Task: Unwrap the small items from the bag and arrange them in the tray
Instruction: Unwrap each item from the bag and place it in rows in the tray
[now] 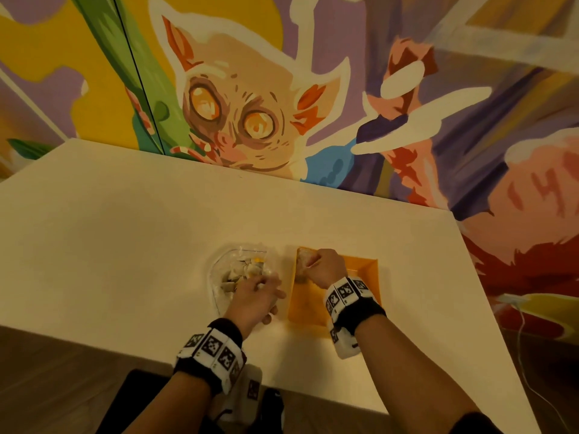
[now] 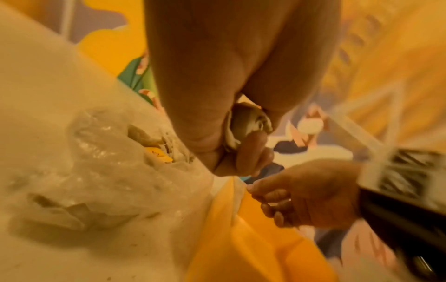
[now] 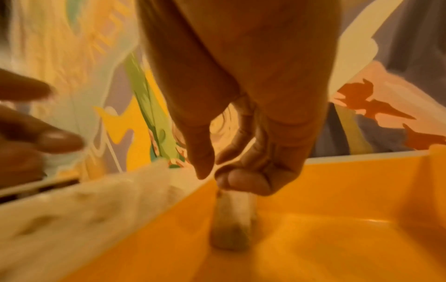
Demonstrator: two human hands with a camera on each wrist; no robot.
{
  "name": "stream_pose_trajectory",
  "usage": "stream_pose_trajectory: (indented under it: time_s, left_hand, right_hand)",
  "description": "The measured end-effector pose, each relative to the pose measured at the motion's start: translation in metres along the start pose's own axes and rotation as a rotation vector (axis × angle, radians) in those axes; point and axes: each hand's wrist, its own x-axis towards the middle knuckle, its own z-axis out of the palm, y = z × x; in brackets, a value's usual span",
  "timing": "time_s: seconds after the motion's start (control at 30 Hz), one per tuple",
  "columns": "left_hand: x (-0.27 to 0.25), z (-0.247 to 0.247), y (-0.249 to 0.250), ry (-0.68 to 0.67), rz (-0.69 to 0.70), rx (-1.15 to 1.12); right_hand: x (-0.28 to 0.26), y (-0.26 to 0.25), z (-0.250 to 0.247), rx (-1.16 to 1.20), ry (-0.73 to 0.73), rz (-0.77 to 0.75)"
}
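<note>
- Wristbands (image 1: 216,349) with black-and-white square code tags sit nearest, one on each forearm; no words can be read on them.
- Left hand (image 1: 255,296) rests at the clear bag (image 1: 225,270), fingers curled round a crumpled wrapper (image 2: 246,124).
- Right hand (image 1: 324,266) pinches a small pale item (image 3: 231,219) standing in the orange tray (image 1: 366,270), just beside the bag.
- Both lie on a cream tabletop (image 1: 125,230).
- Behind, a painted wall (image 1: 238,120) shows a wide-eyed animal.
</note>
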Motion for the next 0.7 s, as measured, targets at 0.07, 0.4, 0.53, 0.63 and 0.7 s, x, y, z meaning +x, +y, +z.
stream_pose_trajectory:
  time_s: [0.07, 0.4, 0.53, 0.63, 0.7]
  left_hand:
    - [-0.007, -0.007, 0.01, -0.037, -0.07, -0.207]
    - [-0.03, -0.017, 0.022, -0.163, -0.091, -0.355]
    - [-0.035, -0.017, 0.018, -0.186, -0.097, -0.328]
    - [-0.039, -0.021, 0.017, -0.169, -0.071, -0.329]
    - [-0.041, -0.022, 0.018, -0.143, -0.052, -0.305]
  right_hand:
    - [-0.03, -0.006, 0.0, 0.185, -0.048, -0.162]
    - [-0.116, -0.014, 0.027, 0.416, -0.171, -0.43]
    - [-0.116, -0.012, 0.034, 0.425, -0.055, -0.432]
    - [-0.114, -0.012, 0.032, 0.508, -0.018, -0.337]
    - [-0.114, -0.012, 0.027, 0.593, -0.003, -0.284]
